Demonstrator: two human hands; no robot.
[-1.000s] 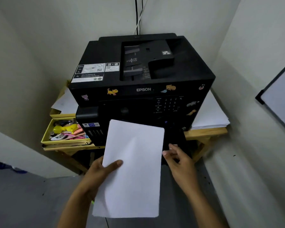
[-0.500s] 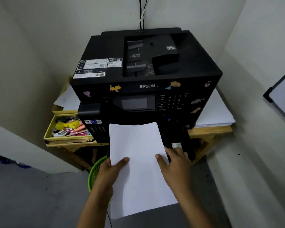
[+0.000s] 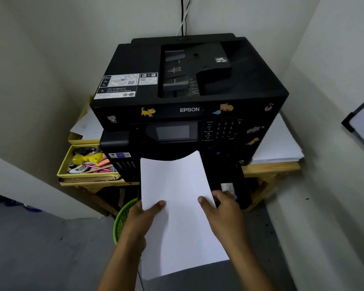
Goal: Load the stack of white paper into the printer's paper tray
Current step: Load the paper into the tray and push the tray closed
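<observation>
White paper stack (image 3: pixel 183 208) is lying lengthwise before the black Epson printer (image 3: pixel 189 110), its far edge bowing just below the printer's screen. Left hand (image 3: pixel 142 219) is pinching its left edge, thumb on top; right hand (image 3: pixel 223 213) is gripping the right edge, thumb on top, beside the printer's pulled-out tray (image 3: pixel 233 177).

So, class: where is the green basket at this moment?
In the head view the green basket sits low and left of centre on the floor, under the wooden table's front edge, partly hidden behind the left hand and the white paper.
</observation>
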